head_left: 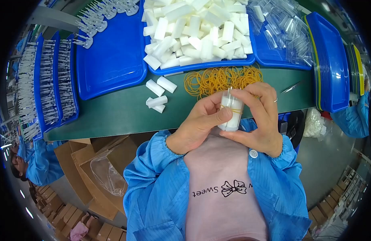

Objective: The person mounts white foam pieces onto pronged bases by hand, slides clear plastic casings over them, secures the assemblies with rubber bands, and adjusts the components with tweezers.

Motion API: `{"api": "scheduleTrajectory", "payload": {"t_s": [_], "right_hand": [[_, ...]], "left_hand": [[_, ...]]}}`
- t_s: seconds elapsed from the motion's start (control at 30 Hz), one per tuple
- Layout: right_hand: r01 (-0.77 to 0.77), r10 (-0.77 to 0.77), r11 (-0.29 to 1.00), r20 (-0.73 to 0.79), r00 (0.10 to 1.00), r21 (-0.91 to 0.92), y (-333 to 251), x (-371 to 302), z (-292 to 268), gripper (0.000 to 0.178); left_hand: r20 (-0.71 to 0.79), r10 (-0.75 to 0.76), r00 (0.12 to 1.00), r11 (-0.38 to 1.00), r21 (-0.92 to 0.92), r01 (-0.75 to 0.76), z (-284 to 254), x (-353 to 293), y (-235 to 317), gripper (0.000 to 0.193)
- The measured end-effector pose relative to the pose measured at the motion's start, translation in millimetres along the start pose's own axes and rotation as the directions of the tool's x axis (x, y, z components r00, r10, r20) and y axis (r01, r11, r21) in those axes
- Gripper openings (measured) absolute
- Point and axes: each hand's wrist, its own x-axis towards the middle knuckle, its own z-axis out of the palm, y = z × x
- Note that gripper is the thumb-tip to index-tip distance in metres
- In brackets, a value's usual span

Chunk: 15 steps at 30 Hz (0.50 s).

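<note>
Close to my chest, both hands grip a white foam block (235,117) with clear plastic pieces around it and a yellow-orange rubber band across its middle. My left hand (201,122) pinches its left side, thumb on the front. My right hand (261,116) spans it from top to bottom, fingers at the upper end and thumb under the lower end. Just beyond my hands lies a heap of yellow-orange rubber bands (221,78). Several loose white foam blocks (167,84) rest on the green table (109,116) to the left.
A blue tray (199,66) piled with foam blocks stands at the back, beside a tray of clear plastic pieces (282,28). Left are a blue tray (109,60) and racks of thin white parts (46,80). Tweezers (290,87) and stacked blue trays (330,64) are right; a cardboard box (89,168) is below left.
</note>
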Motion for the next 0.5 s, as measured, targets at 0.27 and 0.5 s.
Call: {"api": "scheduleTrajectory", "payload": {"t_s": [0.27, 0.5], "right_hand": [[0.076, -0.075, 0.997, -0.046, 0.996, 0.013, 1, -2, -1, 0.072], [0.077, -0.077, 0.996, 0.006, 0.997, -0.041, -1, -5, 0, 0.069]], "left_hand": [[0.155, -0.040, 0.987, 0.988, -0.143, 0.063, 6, -2, 7, 0.067], [0.037, 0.063, 0.997, 0.992, -0.108, -0.059, 12, -1, 12, 0.078]]}}
